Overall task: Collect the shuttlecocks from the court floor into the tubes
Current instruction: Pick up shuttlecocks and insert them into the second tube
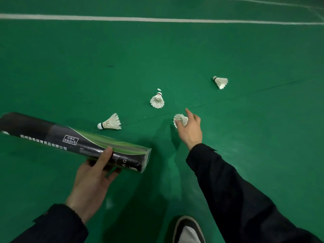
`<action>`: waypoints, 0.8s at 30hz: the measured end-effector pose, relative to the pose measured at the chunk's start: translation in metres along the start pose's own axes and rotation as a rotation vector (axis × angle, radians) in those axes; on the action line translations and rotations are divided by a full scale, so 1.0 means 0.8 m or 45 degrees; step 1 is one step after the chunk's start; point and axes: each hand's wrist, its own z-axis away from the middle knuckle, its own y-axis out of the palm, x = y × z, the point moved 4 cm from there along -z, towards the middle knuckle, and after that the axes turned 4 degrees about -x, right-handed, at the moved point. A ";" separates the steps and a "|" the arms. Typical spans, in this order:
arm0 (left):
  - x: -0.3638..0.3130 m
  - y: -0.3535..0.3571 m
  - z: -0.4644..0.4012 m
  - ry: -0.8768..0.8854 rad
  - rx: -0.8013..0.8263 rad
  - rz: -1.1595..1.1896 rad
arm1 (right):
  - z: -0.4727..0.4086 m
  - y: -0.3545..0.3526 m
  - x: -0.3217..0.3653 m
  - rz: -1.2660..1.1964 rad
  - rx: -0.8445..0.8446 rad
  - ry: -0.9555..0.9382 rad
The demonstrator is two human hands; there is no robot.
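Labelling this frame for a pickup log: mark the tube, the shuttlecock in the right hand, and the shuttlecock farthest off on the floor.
tube (pixel 57 137), head view, on its dark printed side wall.
shuttlecock in the right hand (pixel 180 119), head view, on the feather skirt.
farthest shuttlecock (pixel 221 82), head view, on its feathers.

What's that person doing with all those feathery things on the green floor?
Someone is picking up shuttlecocks on a badminton court. The left hand holds a black tube sideways. The right hand is closing on one shuttlecock. Three more lie on the floor: one by the tube, one in the middle, one farther off to the right. None of these has gone into the tube yet.
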 end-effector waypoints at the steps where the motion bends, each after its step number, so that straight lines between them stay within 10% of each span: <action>1: 0.001 0.003 0.003 0.002 -0.035 0.015 | -0.016 0.005 -0.008 0.070 0.042 0.006; 4: -0.003 0.014 0.017 0.007 -0.102 0.065 | -0.039 0.005 -0.015 -0.021 0.047 -0.041; 9: -0.005 0.034 0.025 0.008 -0.190 0.179 | 0.075 -0.038 0.027 -1.110 0.284 0.092; 13: 0.011 0.065 0.028 -0.030 -0.178 0.136 | 0.154 -0.028 0.045 -0.943 0.478 -0.064; 19: 0.013 0.079 0.028 -0.011 -0.145 0.087 | 0.178 -0.042 0.032 -1.237 -0.018 0.073; 24: 0.005 0.074 0.026 0.060 -0.169 0.105 | 0.202 -0.028 0.049 -0.837 0.515 -0.439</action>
